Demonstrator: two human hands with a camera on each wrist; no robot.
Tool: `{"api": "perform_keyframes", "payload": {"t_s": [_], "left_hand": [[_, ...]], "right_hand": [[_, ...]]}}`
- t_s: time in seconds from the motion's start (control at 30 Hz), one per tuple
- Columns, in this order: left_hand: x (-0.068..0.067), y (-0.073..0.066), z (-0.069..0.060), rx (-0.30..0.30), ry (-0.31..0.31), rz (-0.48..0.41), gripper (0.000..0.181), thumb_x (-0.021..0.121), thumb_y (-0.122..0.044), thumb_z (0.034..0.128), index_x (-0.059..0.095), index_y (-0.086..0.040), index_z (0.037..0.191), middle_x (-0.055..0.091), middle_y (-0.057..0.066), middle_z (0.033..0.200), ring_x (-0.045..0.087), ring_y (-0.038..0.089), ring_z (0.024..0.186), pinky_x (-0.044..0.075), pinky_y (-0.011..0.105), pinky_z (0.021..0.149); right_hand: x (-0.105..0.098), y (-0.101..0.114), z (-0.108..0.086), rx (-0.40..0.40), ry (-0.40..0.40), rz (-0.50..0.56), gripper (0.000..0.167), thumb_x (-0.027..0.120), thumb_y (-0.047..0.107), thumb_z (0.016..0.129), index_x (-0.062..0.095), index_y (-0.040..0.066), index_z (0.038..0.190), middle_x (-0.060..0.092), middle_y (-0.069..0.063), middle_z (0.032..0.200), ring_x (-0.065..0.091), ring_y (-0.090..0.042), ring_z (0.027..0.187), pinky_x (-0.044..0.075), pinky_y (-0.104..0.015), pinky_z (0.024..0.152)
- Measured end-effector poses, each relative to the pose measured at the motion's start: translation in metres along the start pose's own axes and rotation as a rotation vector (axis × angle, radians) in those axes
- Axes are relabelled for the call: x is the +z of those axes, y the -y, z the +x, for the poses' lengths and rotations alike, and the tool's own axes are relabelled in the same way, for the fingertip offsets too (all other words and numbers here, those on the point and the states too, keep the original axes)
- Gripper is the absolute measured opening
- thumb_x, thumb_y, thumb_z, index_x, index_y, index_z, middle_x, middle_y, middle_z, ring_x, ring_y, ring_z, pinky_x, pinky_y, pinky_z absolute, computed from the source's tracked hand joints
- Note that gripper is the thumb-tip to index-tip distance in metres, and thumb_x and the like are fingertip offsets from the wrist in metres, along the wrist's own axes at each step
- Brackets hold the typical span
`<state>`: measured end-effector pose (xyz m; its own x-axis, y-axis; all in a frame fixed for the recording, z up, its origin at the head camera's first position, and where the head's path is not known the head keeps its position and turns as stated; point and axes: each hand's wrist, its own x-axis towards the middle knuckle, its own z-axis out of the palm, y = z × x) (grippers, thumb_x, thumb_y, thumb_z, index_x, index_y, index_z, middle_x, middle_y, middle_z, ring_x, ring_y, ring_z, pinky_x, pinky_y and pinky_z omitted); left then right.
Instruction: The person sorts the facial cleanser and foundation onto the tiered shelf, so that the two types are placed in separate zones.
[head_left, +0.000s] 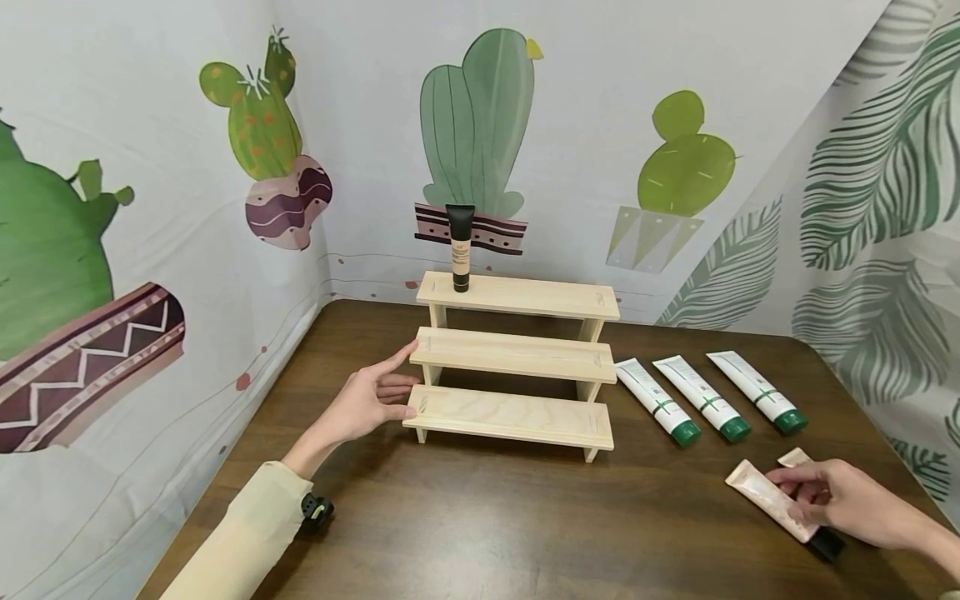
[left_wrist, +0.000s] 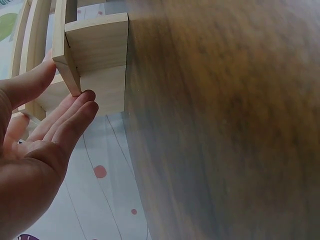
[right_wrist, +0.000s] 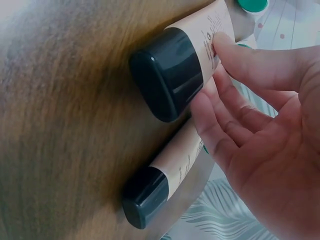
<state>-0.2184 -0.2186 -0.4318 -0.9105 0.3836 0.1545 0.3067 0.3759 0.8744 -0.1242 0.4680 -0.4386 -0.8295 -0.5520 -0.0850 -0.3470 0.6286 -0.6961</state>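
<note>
A three-step wooden display stand [head_left: 513, 354] stands on the table. My left hand [head_left: 367, 398] touches its left end, the index finger at the middle step and the thumb at the bottom step. In the left wrist view, the fairly straight fingers [left_wrist: 75, 117] lie against the wood. My right hand [head_left: 847, 500] pinches a beige cosmetic tube with a black cap [right_wrist: 167, 72] between thumb and fingers, low over the table. Another beige tube [right_wrist: 172, 170] lies beside it, mostly behind the hand in the head view. A matching black-and-beige tube [head_left: 461, 248] stands upright at the top step's left.
Right of the stand, white tubes with green caps lie in a row: a left one [head_left: 657, 402], a middle one [head_left: 701, 397] and a right one [head_left: 757, 392]. A cactus-print cloth [head_left: 585, 125] hangs behind the brown table [head_left: 480, 525].
</note>
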Motion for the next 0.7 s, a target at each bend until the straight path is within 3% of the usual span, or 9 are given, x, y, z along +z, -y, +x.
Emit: {"api": "perform_keyframes", "payload": {"t_s": [0.23, 0.53, 0.7], "left_hand": [[0.0, 0.0, 0.0, -0.003, -0.001, -0.006, 0.104, 0.087, 0.008, 0.0814, 0.036, -0.025, 0.166, 0.071, 0.026, 0.125, 0.07, 0.038, 0.116, 0.057, 0.052, 0.101], [0.0, -0.001, 0.0, -0.007, -0.005, -0.016, 0.104, 0.087, 0.008, 0.0814, 0.037, -0.025, 0.166, 0.071, 0.026, 0.125, 0.07, 0.037, 0.117, 0.057, 0.051, 0.102], [0.0, -0.001, 0.0, -0.002, -0.004, -0.019, 0.104, 0.087, 0.009, 0.0813, 0.037, -0.024, 0.166, 0.07, 0.026, 0.125, 0.069, 0.038, 0.117, 0.057, 0.049, 0.102]], "right_hand": [[0.004, 0.002, 0.006, -0.064, -0.012, -0.004, 0.032, 0.07, -0.019, 0.086, 0.065, -0.017, 0.117, 0.066, 0.01, 0.096, 0.06, -0.003, 0.082, 0.053, -0.024, 0.058], [0.003, 0.007, 0.012, -0.003, 0.034, 0.045, 0.031, 0.07, -0.019, 0.086, 0.062, -0.024, 0.116, 0.065, 0.011, 0.099, 0.064, -0.001, 0.085, 0.057, -0.023, 0.062], [0.003, 0.009, 0.015, -0.009, 0.062, 0.079, 0.033, 0.067, -0.023, 0.083, 0.059, -0.028, 0.115, 0.068, 0.011, 0.1, 0.064, -0.002, 0.082, 0.058, -0.024, 0.062]]}}
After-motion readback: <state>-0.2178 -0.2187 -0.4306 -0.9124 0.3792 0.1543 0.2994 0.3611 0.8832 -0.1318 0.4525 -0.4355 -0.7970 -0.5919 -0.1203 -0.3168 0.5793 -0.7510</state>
